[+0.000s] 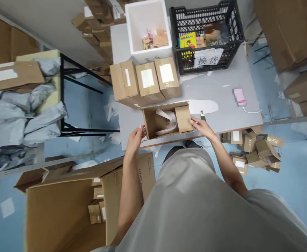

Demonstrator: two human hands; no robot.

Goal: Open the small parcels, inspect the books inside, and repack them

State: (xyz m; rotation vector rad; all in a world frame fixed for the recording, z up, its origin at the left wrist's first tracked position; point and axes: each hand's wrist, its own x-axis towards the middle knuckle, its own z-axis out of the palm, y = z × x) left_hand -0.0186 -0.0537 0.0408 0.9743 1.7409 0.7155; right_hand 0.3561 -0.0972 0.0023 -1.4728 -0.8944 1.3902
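An opened cardboard box [149, 130] sits near the front edge of the table, with crumpled translucent wrapping [171, 120] inside. My left hand [136, 137] grips its left end, thumb on top. At the opposite end my right hand [201, 126] pinches the edge by the right flap [184, 119], which lies folded inward. A utility knife [202, 115] with a yellow and black body rests just beyond my right fingers. Behind the opened box stand three closed cardboard boxes with white labels, the middle one [148, 87] among them.
On the grey table [232, 110] are a white foam bin [149, 52], a black plastic crate [208, 70] with colourful items, and a pink phone-like object [239, 96] with a cable. A large open carton [59, 210] stands lower left; discarded boxes [255, 152] lie on the floor at right.
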